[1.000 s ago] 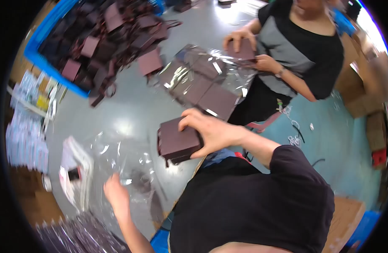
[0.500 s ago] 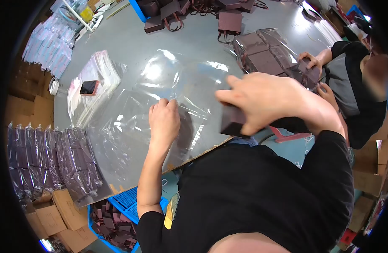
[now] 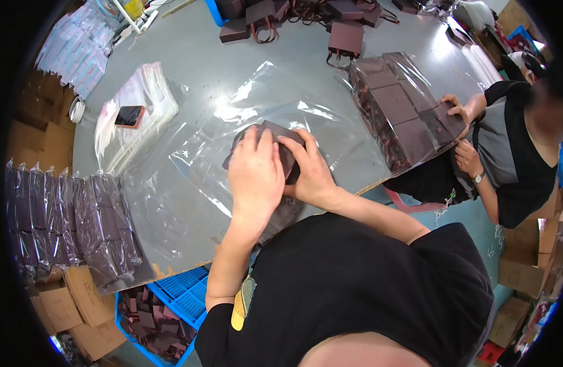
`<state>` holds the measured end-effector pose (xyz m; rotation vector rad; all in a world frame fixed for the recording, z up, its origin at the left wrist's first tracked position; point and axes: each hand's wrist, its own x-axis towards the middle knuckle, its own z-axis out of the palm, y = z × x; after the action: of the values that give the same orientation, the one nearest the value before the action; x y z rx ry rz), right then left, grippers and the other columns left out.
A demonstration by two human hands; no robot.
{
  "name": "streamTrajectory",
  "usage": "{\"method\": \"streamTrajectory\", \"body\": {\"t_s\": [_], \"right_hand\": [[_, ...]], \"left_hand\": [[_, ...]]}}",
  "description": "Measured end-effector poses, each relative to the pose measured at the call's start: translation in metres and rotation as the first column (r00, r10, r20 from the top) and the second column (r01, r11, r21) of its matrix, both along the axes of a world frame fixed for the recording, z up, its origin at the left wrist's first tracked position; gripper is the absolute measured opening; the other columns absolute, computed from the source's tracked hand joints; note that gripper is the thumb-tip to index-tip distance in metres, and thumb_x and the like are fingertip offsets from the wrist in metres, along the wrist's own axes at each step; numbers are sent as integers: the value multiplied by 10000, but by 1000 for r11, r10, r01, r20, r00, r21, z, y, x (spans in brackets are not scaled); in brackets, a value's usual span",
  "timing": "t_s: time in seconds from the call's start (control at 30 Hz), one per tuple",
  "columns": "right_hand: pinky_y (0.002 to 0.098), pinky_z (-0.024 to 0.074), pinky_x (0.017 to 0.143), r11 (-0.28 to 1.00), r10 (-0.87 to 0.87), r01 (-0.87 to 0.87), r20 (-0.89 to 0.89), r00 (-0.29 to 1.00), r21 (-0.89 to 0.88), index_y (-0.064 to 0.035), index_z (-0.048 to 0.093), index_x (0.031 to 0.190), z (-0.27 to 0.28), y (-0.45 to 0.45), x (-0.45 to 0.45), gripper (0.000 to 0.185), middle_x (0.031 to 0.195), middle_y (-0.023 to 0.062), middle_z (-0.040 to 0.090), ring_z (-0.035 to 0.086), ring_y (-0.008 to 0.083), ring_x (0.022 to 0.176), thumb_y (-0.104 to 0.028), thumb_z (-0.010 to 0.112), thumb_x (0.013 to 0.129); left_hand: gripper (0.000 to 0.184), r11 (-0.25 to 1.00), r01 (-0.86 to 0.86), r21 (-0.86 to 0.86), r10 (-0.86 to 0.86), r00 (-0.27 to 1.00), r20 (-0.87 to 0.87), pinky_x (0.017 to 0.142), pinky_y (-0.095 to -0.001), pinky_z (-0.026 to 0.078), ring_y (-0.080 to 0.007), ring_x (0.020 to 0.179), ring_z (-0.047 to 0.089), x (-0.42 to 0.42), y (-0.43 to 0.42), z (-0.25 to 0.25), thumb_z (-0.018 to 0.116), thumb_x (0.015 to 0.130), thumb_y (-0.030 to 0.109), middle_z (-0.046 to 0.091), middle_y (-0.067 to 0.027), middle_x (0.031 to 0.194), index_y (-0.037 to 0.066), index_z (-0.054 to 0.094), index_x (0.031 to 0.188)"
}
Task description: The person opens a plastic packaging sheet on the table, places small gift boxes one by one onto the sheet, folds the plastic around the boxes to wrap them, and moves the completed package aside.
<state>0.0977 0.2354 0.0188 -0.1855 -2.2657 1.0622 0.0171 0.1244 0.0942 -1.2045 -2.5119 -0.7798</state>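
A dark brown box sits between my two hands, over a sheet of clear plastic on the grey table. My right hand is closed round the box's right side, with fingers over the top and the thumb lower down. My left hand lies over its left part with fingers stretched forward and close together. Another dark edge shows left of those fingers; whether it is a second box, I cannot tell. Folds of plastic spread around both wrists, and the undersides of the hands are hidden.
Plastic-wrapped brown boxes lie at right, with a co-worker's hands on them. More wrapped packs line the left edge. A phone rests on stacked clear bags. Brown gift bags lie at the back; a blue crate stands below.
My right hand has swung left with the brown box, from the table's front edge to beside my left hand. My left hand has moved slightly right, onto the box. The co-worker's wrapped pack has shifted.
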Motion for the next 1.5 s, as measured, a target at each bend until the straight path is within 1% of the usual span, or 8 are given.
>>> {"method": "streamTrajectory", "body": {"t_s": [0.2, 0.33, 0.43, 0.5, 0.6, 0.73, 1.07, 1.5], "right_hand": [[499, 459, 1001, 989, -10, 10, -1, 1000, 146, -134, 500, 1389, -18, 6, -23, 795, 1448, 250, 341, 466, 459, 1219, -190, 845, 674], [519, 446, 1006, 980, -4, -4, 43, 999, 200, -152, 468, 1411, -14, 6, -27, 869, 1448, 238, 320, 451, 459, 1216, -288, 873, 655], [529, 428, 1024, 980, -3, -8, 55, 998, 199, -158, 451, 1420, -15, 6, -27, 918, 1451, 228, 303, 432, 458, 1233, -320, 892, 631], [523, 427, 1027, 984, 19, -31, 70, 997, 174, -157, 452, 1418, -11, 6, -27, 914, 1452, 231, 303, 435, 453, 1231, -307, 893, 631], [501, 408, 1081, 993, 25, -33, 69, 997, 116, -141, 461, 1417, -12, 5, -28, 909, 1452, 236, 331, 398, 444, 1329, -261, 894, 627], [494, 407, 1084, 998, -12, 8, 72, 997, 56, -131, 467, 1419, -11, -1, -42, 914, 1461, 230, 337, 387, 447, 1345, -240, 896, 620], [509, 400, 1106, 994, -68, 67, 11, 998, 87, -75, 423, 1445, -19, 9, -132, 944, 1530, 238, 240, 372, 474, 1358, -272, 885, 646], [552, 367, 1111, 980, -15, -26, 203, 979, 197, -159, 382, 1494, -10, 32, -159, 952, 1557, 277, 213, 376, 523, 1340, -342, 846, 684]], "left_hand": [[558, 988, 125, -87, -123, 992, 36, 1110, -596, 307, -427, 1309, 462, 13, -16, -21, 670, 890, 211, 522, -223, 1382, -10, 507, 1376], [860, 986, -166, 20, 167, 985, -39, 1140, -538, 290, -407, 1443, 305, 38, -68, -41, 808, 755, 266, 378, -232, 1520, 29, 399, 1474], [786, 873, -440, 211, 343, 860, 378, 1094, -449, 357, -337, 1340, 426, 46, -111, -73, 771, 839, 206, 407, -242, 1482, 23, 365, 1487], [800, 700, -610, 370, 175, 650, 740, 995, -397, 457, -294, 1189, 564, 40, -129, -87, 752, 878, 204, 462, -254, 1414, 9, 302, 1510], [809, 583, -707, 401, -4, 491, 871, 748, -280, 518, -151, 862, 632, 29, -120, -73, 696, 926, 124, 591, -196, 1239, 27, 187, 1546], [803, 713, -572, 404, -102, 486, 868, 533, -229, 452, -87, 634, 558, 26, -97, -88, 615, 938, -16, 643, -69, 850, 48, 115, 1563], [800, 814, -344, 467, -323, 401, 857, 554, -203, 444, -76, 668, 560, 29, -115, -54, 603, 937, -27, 602, -20, 808, 71, 141, 1582], [726, 711, -543, 446, -304, 334, 892, 593, -252, 527, -105, 603, 572, 24, -148, -48, 609, 923, -23, 599, -35, 754, -15, 213, 1532]]}}
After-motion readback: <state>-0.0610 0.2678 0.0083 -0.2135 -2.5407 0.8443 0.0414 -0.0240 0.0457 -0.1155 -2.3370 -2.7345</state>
